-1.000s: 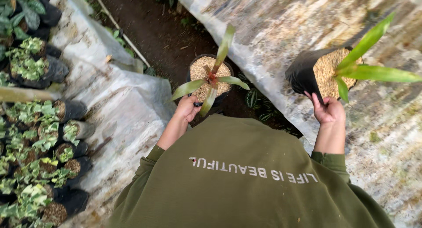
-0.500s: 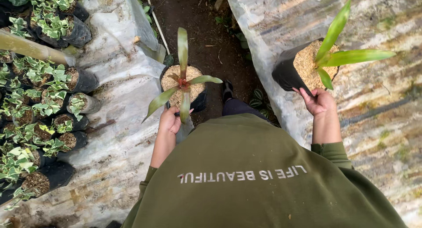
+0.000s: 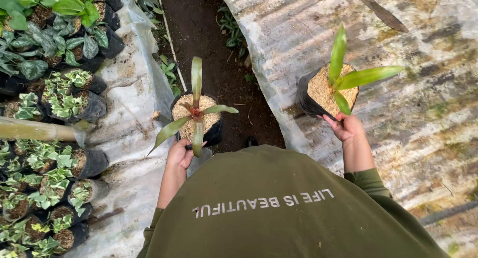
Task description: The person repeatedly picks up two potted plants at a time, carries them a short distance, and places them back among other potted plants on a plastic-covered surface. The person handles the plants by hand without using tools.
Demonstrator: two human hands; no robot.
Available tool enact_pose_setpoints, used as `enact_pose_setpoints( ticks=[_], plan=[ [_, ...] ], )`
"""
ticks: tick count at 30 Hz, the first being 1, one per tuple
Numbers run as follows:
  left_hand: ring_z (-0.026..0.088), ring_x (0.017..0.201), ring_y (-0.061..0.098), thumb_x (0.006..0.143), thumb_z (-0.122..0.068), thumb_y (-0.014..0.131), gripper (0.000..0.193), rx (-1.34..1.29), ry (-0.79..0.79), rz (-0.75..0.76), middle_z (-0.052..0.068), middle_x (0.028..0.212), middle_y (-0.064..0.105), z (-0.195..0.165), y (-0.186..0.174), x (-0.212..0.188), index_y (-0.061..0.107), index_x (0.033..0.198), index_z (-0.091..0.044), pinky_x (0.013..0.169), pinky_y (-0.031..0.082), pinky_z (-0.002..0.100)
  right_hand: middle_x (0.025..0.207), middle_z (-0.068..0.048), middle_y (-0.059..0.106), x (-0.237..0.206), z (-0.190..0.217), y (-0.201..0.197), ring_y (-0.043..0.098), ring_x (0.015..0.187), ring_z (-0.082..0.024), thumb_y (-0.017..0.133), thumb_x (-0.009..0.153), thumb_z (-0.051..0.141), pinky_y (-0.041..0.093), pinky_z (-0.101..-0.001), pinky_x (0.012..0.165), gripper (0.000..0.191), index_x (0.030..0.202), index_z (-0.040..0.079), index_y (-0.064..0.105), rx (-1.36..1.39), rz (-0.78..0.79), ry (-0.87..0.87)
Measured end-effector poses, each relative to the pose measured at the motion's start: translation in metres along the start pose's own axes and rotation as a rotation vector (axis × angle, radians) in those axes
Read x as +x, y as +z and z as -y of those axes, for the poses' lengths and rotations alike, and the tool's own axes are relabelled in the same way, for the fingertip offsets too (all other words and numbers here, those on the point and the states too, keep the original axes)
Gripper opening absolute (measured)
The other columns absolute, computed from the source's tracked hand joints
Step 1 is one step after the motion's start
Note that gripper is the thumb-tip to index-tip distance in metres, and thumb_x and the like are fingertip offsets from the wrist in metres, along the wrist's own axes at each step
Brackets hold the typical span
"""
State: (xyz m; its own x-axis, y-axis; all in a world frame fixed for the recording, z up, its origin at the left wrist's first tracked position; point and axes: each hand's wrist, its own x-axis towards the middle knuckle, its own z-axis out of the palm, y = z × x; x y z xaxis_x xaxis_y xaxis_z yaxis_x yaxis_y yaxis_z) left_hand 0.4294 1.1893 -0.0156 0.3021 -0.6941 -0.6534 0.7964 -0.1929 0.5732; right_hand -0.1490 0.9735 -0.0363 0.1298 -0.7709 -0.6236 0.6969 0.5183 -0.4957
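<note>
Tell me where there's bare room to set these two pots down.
The plastic sheet right of the right hand and its pot is bare. A narrower strip of sheet lies between the left hand with its pot and the potted plants, which stand crowded.

Soft black plastic grow bag (image 3: 215, 131) at twelve o'clock of the left hand (image 3: 180, 153), packed with dry, grainy tan husk; its plant's leaves (image 3: 196, 116) look smooth and waxy. At two o'clock, the right hand's (image 3: 346, 126) bag (image 3: 304, 96) shows the same matt black film. Translucent plastic sheeting (image 3: 428, 89), wrinkled, grimy, dull. Olive sweatshirt (image 3: 289, 213): soft matt cloth.
</note>
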Motion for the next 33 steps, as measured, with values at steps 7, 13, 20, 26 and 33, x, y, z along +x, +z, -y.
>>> enact_pose_setpoints(
  ticks=[7,13,20,26,33],
  plan=[
    [0.041,0.109,0.062,0.084,0.018,0.042,0.078,-0.102,-0.012,-0.036,0.031,0.135,0.045,-0.037,0.027,0.045,0.014,0.153,-0.006,0.091,0.058,0.073,0.131,-0.026,0.061,0.079,-0.001,0.06,0.06,0.122,-0.052,0.039,0.084,-0.015,0.06,-0.058,0.101,0.034,0.113,-0.006,0.054,-0.014,-0.042,0.046],
    [0.043,0.109,0.063,0.084,0.017,0.044,0.071,-0.043,-0.023,0.025,0.026,0.129,0.048,-0.073,0.023,0.111,0.024,0.149,0.0,0.092,0.058,0.073,0.13,-0.031,0.058,0.119,-0.021,0.114,0.06,0.121,-0.06,0.042,0.087,-0.014,0.06,-0.0607,0.102,0.022,0.106,-0.007,0.048,0.068,-0.063,0.044],
    [0.045,0.106,0.06,0.08,0.017,0.041,0.077,-0.002,-0.085,0.031,0.025,0.122,0.045,-0.129,0.027,0.191,0.025,0.151,-0.01,0.092,0.054,0.075,0.122,-0.031,0.053,0.159,-0.046,0.185,0.055,0.122,-0.068,0.041,0.089,-0.013,0.06,-0.0612,0.103,0.007,0.092,-0.008,0.041,0.14,-0.105,0.007],
    [0.05,0.108,0.062,0.081,0.017,0.04,0.076,0.032,-0.104,0.092,0.031,0.132,0.043,-0.175,0.036,0.232,0.022,0.151,-0.01,0.093,0.054,0.074,0.129,-0.041,0.049,0.209,-0.051,0.243,0.049,0.127,-0.07,0.041,0.09,-0.013,0.058,-0.0642,0.104,0.007,0.09,-0.007,0.037,0.223,-0.173,-0.041],
    [0.049,0.113,0.062,0.081,0.016,0.039,0.08,0.042,-0.13,0.074,0.026,0.139,0.041,-0.2,0.063,0.268,0.019,0.153,-0.012,0.092,0.054,0.075,0.141,-0.037,0.042,0.289,-0.02,0.345,0.05,0.128,-0.065,0.039,0.087,-0.017,0.057,-0.0645,0.107,0.024,0.109,-0.011,0.036,0.298,-0.125,-0.056]
  ],
)
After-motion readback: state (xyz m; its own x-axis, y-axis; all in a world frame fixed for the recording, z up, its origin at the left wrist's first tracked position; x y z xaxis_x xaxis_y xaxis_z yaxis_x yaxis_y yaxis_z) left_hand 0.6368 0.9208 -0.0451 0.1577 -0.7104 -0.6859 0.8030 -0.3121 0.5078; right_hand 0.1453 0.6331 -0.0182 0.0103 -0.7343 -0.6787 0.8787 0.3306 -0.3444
